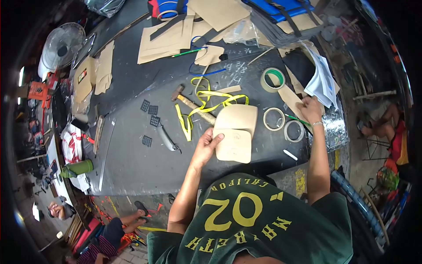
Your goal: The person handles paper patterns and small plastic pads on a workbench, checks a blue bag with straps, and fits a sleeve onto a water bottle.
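Note:
My left hand holds a tan rounded card piece by its left edge, thumb on top. A second, larger tan piece lies behind it, overlapped by the first. My right hand is closed near the lower edge of some white printed sheets; what its fingers grip is too small to make out. Beside that hand lie a green pencil and a tan strip. Tape rolls sit between the hands. A hammer and a yellow measuring tape lie beyond my left hand.
The dark table carries black mesh pieces, a knife, a white marker and tan card sheets. A blue bag lies at the far right. A fan stands left. People sit nearby at lower left and right.

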### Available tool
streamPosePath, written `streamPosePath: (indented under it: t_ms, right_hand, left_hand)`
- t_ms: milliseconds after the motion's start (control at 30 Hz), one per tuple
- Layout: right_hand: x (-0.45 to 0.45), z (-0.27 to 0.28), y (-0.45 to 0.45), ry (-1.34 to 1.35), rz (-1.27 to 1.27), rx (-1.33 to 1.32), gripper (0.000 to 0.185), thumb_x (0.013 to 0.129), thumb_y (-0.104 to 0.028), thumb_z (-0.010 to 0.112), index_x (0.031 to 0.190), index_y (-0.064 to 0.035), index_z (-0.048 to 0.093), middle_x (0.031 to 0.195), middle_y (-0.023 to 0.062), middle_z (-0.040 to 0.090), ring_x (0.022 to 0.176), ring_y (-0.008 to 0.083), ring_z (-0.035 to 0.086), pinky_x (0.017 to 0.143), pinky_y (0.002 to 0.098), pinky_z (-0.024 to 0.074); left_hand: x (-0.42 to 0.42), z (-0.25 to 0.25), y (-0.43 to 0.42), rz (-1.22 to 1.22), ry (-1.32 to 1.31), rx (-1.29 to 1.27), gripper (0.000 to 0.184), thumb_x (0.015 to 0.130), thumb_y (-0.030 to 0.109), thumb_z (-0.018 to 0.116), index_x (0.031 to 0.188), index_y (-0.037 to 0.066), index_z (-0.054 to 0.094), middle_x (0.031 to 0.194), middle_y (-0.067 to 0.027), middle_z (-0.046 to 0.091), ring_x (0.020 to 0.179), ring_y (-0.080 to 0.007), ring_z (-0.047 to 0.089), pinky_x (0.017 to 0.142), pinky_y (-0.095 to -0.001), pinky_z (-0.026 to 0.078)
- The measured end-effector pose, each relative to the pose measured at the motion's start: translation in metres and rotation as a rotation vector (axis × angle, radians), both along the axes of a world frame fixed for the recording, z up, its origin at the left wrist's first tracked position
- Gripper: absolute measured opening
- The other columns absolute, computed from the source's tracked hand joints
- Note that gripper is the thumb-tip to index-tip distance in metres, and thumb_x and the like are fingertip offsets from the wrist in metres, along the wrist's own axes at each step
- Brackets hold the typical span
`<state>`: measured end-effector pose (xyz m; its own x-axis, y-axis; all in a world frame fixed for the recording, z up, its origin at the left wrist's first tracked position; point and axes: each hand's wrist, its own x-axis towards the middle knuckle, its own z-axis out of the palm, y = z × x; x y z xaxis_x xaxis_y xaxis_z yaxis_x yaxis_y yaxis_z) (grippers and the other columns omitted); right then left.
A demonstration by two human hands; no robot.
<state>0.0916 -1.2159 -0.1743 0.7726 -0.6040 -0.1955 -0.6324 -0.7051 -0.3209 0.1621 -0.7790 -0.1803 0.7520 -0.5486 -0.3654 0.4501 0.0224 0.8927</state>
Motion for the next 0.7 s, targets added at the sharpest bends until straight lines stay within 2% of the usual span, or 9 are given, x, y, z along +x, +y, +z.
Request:
streamPosePath:
  t_ms: [33, 133, 167, 267, 300, 433, 567, 600, 700]
  right_hand:
    - [-0.004, 0.005, 0.007, -0.121, 0.082, -0.103, 0.027, 0.081, -0.026, 0.077, 0.088, -0.0007, 0.071, 0.097, 0.0169, 0.065, 0.095, 0.0338, 0.064, 0.083, 0.0423, 0.0503]
    - [-0.005, 0.035, 0.017, -0.09, 0.053, 0.305, 0.02, 0.082, -0.02, 0.076, 0.085, -0.0011, 0.069, 0.077, 0.0118, 0.064, 0.075, 0.0247, 0.062, 0.072, 0.037, 0.049]
    - [-0.009, 0.038, 0.022, -0.164, 0.116, 0.323, 0.018, 0.085, -0.015, 0.074, 0.08, -0.001, 0.063, 0.065, 0.0039, 0.058, 0.063, 0.0145, 0.053, 0.063, 0.0315, 0.0443]
    - [-0.021, 0.069, 0.036, -0.13, 0.152, 0.551, 0.02, 0.089, -0.014, 0.072, 0.08, -0.0004, 0.06, 0.067, 0.0004, 0.055, 0.064, 0.0095, 0.05, 0.06, 0.029, 0.0416]
    - [-0.024, 0.09, 0.047, -0.151, 0.198, 0.54, 0.02, 0.093, -0.013, 0.07, 0.082, -0.0014, 0.058, 0.068, -0.0042, 0.052, 0.064, 0.0046, 0.045, 0.058, 0.026, 0.0375]
    - [-0.037, 0.151, 0.064, -0.194, 0.173, 0.688, 0.018, 0.096, -0.016, 0.069, 0.088, -0.004, 0.059, 0.071, -0.0077, 0.054, 0.068, 0.0008, 0.045, 0.059, 0.0227, 0.0353]
    - [-0.049, 0.193, 0.081, -0.419, 0.086, 0.671, 0.01, 0.098, -0.012, 0.065, 0.099, -0.0024, 0.062, 0.079, -0.0077, 0.058, 0.072, 0.0005, 0.046, 0.065, 0.0202, 0.0363]
    - [-0.055, 0.198, 0.075, -0.448, 0.064, 0.618, 0.015, 0.099, -0.011, 0.065, 0.109, -0.0003, 0.063, 0.088, -0.0054, 0.063, 0.079, 0.001, 0.051, 0.071, 0.0192, 0.0402]
    - [-0.066, 0.206, 0.067, -0.794, -0.09, 0.569, 0.023, 0.1, -0.009, 0.062, 0.121, 0.001, 0.061, 0.102, -0.0004, 0.069, 0.09, 0.0036, 0.059, 0.081, 0.0193, 0.0448]
  left_hand:
    - [0.002, -0.004, 0.006, 0.055, 0.017, -0.038, 0.02, 0.102, 0.018, 0.063, 0.115, 0.004, 0.061, 0.106, -0.0021, 0.071, 0.092, -0.0078, 0.064, 0.082, -0.026, 0.053]
    - [0.006, 0.008, 0.015, 0.27, 0.113, -0.101, 0.017, 0.102, 0.015, 0.062, 0.115, 0.005, 0.06, 0.109, -0.0044, 0.071, 0.093, -0.009, 0.066, 0.083, -0.0272, 0.054]
    - [0.009, 0.007, 0.019, 0.316, 0.112, -0.101, 0.016, 0.103, 0.014, 0.059, 0.116, 0.004, 0.059, 0.109, -0.0054, 0.071, 0.094, -0.0098, 0.067, 0.085, -0.0283, 0.055]
    - [0.016, 0.005, 0.026, 0.445, 0.075, -0.104, 0.017, 0.104, 0.015, 0.058, 0.116, 0.003, 0.058, 0.109, -0.0059, 0.071, 0.094, -0.0107, 0.068, 0.085, -0.0286, 0.056]
    - [0.018, 0.004, 0.029, 0.473, 0.05, -0.101, 0.017, 0.104, 0.015, 0.057, 0.117, 0.003, 0.058, 0.109, -0.0066, 0.071, 0.095, -0.0114, 0.068, 0.085, -0.0287, 0.057]
    - [0.023, 0.009, 0.04, 0.481, 0.05, -0.083, 0.016, 0.104, 0.015, 0.058, 0.116, 0.004, 0.059, 0.108, -0.0053, 0.071, 0.093, -0.0106, 0.068, 0.085, -0.0281, 0.056]
    - [0.02, -0.005, 0.054, 0.501, 0.036, -0.061, 0.016, 0.103, 0.016, 0.06, 0.113, 0.004, 0.061, 0.105, -0.0045, 0.071, 0.089, -0.0099, 0.066, 0.081, -0.0274, 0.054]
    - [0.018, -0.002, 0.057, 0.494, 0.038, -0.055, 0.016, 0.103, 0.016, 0.06, 0.114, 0.004, 0.061, 0.106, -0.0043, 0.071, 0.09, -0.0109, 0.066, 0.083, -0.0282, 0.054]
    - [0.012, -0.008, 0.07, 0.449, 0.052, -0.099, 0.019, 0.099, 0.007, 0.058, 0.118, 0.004, 0.059, 0.112, -0.0068, 0.069, 0.098, -0.015, 0.067, 0.088, -0.0304, 0.055]
